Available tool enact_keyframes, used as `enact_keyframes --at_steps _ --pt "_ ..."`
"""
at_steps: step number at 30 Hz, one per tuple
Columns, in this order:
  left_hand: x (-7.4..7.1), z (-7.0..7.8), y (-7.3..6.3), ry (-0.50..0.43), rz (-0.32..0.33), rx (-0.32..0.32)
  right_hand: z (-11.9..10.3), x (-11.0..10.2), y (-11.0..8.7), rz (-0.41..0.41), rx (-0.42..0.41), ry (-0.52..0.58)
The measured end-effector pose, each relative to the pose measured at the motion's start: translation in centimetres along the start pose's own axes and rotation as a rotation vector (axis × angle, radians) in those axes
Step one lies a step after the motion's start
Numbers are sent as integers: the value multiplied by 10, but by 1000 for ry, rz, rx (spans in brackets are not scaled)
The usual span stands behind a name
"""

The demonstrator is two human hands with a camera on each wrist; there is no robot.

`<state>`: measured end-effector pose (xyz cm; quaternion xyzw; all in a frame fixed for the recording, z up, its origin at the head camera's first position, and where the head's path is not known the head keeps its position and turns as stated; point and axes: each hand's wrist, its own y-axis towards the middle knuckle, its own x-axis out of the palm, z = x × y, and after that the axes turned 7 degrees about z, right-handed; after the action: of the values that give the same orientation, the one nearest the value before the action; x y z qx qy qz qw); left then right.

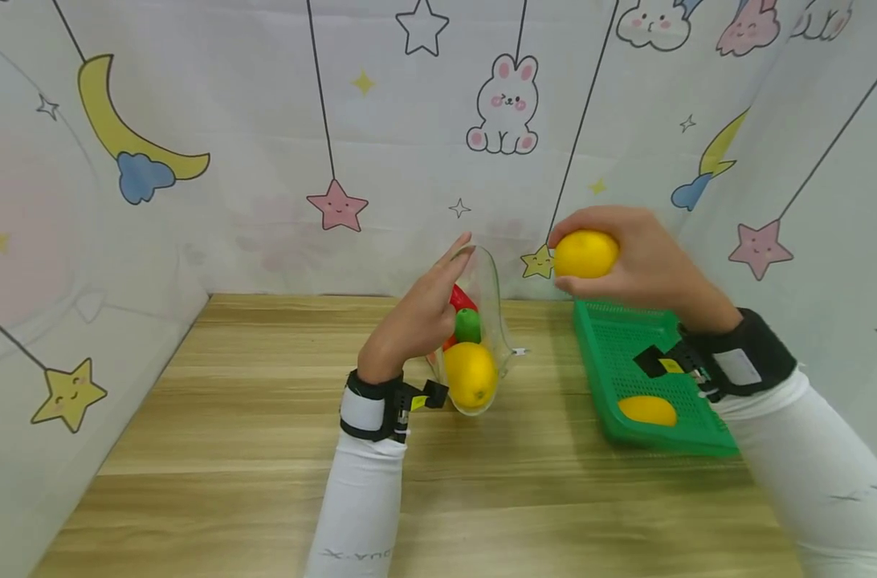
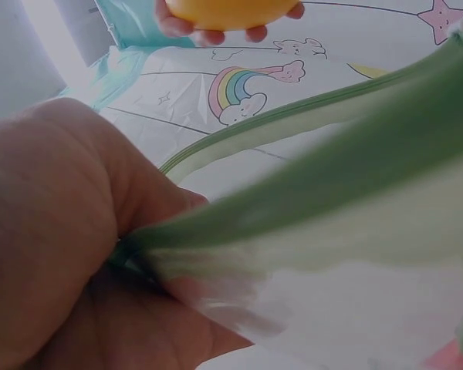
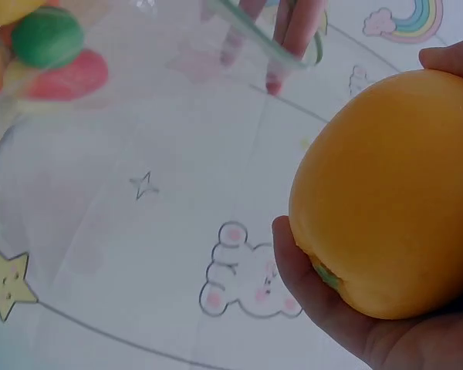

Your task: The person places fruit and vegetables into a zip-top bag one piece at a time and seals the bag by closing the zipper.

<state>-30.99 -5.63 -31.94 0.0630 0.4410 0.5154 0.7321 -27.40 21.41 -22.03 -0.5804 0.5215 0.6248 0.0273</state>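
My left hand (image 1: 424,317) pinches the rim of a clear zip bag (image 1: 491,293) between thumb and fingers. The bag's green-edged mouth gapes in the left wrist view. Inside lie a yellow toy fruit (image 1: 471,376), a small green one (image 1: 467,325) and a red piece (image 1: 462,299), partly hidden behind the hand. Raised to the right of the bag, my right hand (image 1: 648,261) grips another smooth yellow toy fruit (image 1: 585,254). A small green stem mark shows on that held fruit (image 3: 393,193) in the right wrist view.
A green plastic basket (image 1: 589,361) stands on the right of the wooden table (image 1: 265,417), below the right forearm, with one yellow fruit (image 1: 648,410) in it. A zip slider (image 1: 520,352) sticks out at the bag's right. Printed cloth (image 1: 250,120) hangs behind the table.
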Motion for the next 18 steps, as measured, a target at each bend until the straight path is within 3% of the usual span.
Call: enact_keyframes --at_steps 5,9,14,18 --pt "-1 0 1 -10 1 1 -21 22 9 -24 -123 139" --pt "-2 -1 0 -17 6 7 -37 45 12 -66 -150 244" --pt "-3 -4 -1 -45 28 64 -50 77 12 -114 -78 339" --pt "-5 -6 -2 -40 45 90 -49 94 9 -95 21 373"
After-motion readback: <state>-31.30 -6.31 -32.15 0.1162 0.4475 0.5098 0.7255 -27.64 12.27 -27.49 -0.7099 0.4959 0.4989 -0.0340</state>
